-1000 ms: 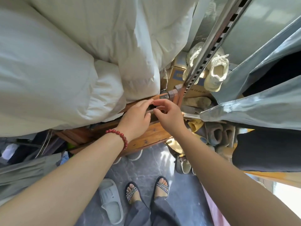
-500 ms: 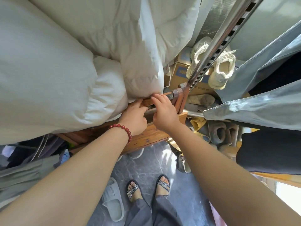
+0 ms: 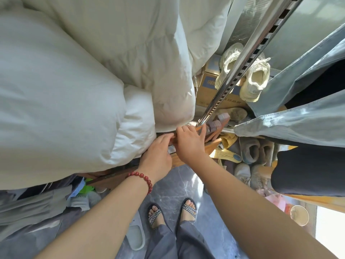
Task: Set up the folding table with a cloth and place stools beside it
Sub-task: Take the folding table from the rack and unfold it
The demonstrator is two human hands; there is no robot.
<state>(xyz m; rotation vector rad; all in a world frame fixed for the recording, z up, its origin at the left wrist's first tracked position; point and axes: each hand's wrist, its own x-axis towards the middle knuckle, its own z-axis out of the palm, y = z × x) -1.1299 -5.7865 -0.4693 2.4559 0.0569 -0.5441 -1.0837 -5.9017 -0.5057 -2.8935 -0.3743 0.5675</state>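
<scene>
A big puffy white quilt (image 3: 65, 90) fills the left side and hangs down low; under it, at the bottom left, lies a heap of grey clothes (image 3: 28, 206); the left hand (image 3: 158, 152), with a red bead bracelet (image 3: 143, 179) on its wrist, reaches up to the spot where the quilt ends; its fingers bend onto a wooden edge there, but the tips are tucked away, so I cannot tell if it truly grips; that wood is the folding table (image 3: 212, 146), folded flat and standing on its side, half hidden under the quilt, with shoes just beside it on the right; the right hand (image 3: 190, 141) is touching the left hand and curls its fingers over the top edge of the wood, holding it tight; below the hands are two feet in checked sandals (image 3: 155, 214) on a grey stone floor (image 3: 171, 187), with a pale slipper (image 3: 136, 238) near them; a shiny metal pole (image 3: 242, 60) slants up from just above the right hand; behind it sit white sneakers (image 3: 255, 81) on a cardboard box (image 3: 207, 94); more to the right, grey-blue jeans (image 3: 289, 126) hang down (they cover part of the shoe pile); fuzzy grey slippers (image 3: 250, 150) sit under them; a paper cup (image 3: 299, 214) is at the far lower right.
</scene>
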